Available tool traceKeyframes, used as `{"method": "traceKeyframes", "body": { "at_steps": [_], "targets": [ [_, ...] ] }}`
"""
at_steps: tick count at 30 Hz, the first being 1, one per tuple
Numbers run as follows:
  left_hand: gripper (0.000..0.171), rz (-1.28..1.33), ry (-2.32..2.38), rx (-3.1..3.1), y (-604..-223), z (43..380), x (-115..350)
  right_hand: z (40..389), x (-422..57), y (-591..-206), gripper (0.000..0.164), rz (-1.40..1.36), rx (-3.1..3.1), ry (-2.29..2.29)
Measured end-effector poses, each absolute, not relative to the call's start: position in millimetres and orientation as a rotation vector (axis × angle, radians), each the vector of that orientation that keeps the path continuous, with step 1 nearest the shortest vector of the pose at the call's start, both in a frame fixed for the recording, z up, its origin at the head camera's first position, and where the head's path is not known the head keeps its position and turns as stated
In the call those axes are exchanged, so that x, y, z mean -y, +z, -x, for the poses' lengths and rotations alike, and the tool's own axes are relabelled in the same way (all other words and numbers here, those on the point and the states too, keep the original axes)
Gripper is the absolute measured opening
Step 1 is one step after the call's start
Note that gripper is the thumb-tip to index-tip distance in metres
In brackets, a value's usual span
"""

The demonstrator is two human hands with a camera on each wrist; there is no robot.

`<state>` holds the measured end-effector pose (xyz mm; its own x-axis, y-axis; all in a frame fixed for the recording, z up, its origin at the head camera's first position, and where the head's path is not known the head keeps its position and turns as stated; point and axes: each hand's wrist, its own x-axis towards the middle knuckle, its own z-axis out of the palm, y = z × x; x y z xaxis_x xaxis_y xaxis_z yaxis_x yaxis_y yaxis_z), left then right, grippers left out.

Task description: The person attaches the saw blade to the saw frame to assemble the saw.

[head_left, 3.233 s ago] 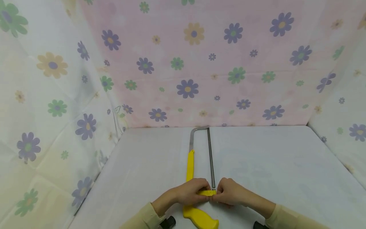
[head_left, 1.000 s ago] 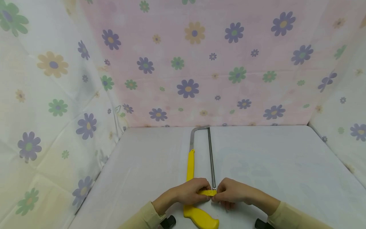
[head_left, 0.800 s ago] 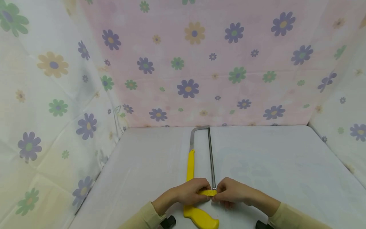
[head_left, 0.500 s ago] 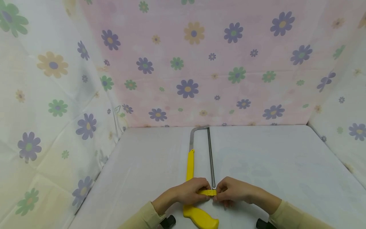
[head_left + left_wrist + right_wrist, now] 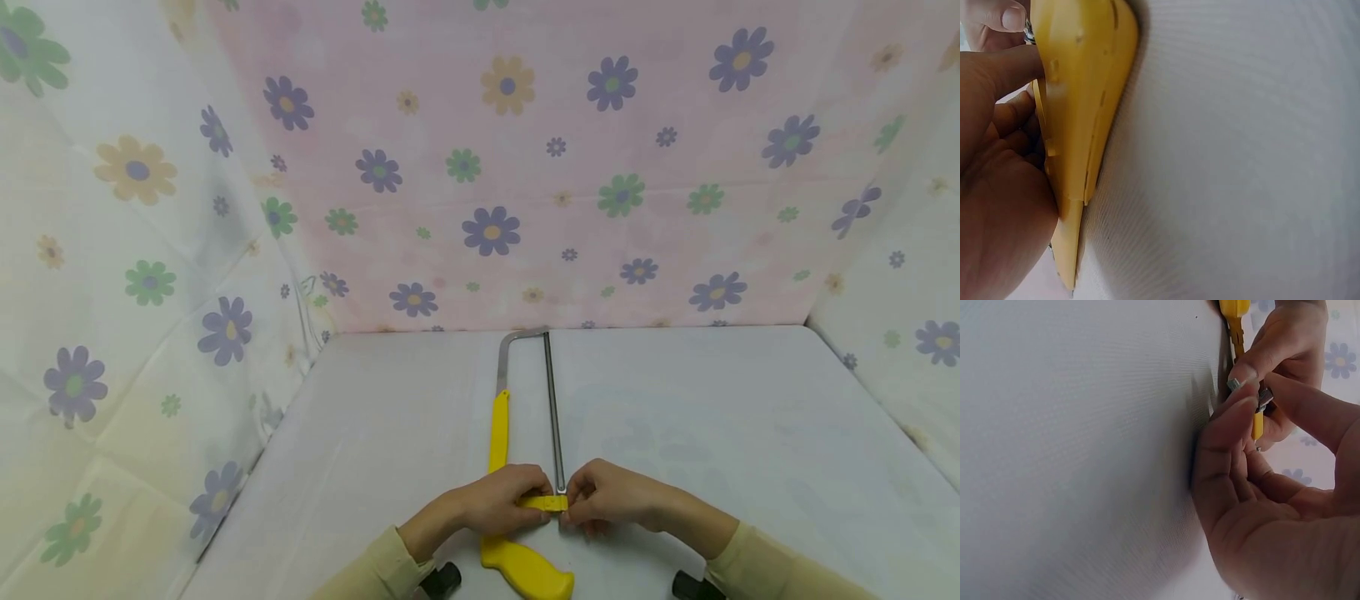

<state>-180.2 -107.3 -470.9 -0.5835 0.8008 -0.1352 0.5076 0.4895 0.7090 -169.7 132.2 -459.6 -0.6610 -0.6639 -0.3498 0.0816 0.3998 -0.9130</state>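
Observation:
A hacksaw [image 5: 499, 433] with a yellow handle and a grey metal bow lies on the white table, its blade [image 5: 553, 408] to the right of the frame. My left hand [image 5: 504, 502] grips the yellow frame, fingers over the short arm [image 5: 543, 503] at the blade's near end. My right hand [image 5: 611, 496] is at that arm's tip. In the right wrist view its thumb and forefinger pinch a small metal wing nut [image 5: 1264, 399], partly hidden by the fingers. The yellow handle [image 5: 1088, 94] fills much of the left wrist view beside my left palm.
A white cloth covers the table [image 5: 712, 417]. Flower-patterned curtains [image 5: 420, 250] enclose it at the back and both sides. Dark camera mounts [image 5: 442, 581] show below both wrists.
My right hand has shifted slightly up and right, and its fingers have turned at the arm's tip. My left hand and the hacksaw stay in place.

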Motion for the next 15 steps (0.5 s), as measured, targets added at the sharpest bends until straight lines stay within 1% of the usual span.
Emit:
{"method": "traceKeyframes", "body": {
  "at_steps": [15],
  "targets": [
    [0.011, -1.086, 0.824, -2.317, -469.3, 179.3, 105.8, 177.6, -138.8, -462.9, 0.013, 0.564, -1.764, -1.37]
  ]
}}
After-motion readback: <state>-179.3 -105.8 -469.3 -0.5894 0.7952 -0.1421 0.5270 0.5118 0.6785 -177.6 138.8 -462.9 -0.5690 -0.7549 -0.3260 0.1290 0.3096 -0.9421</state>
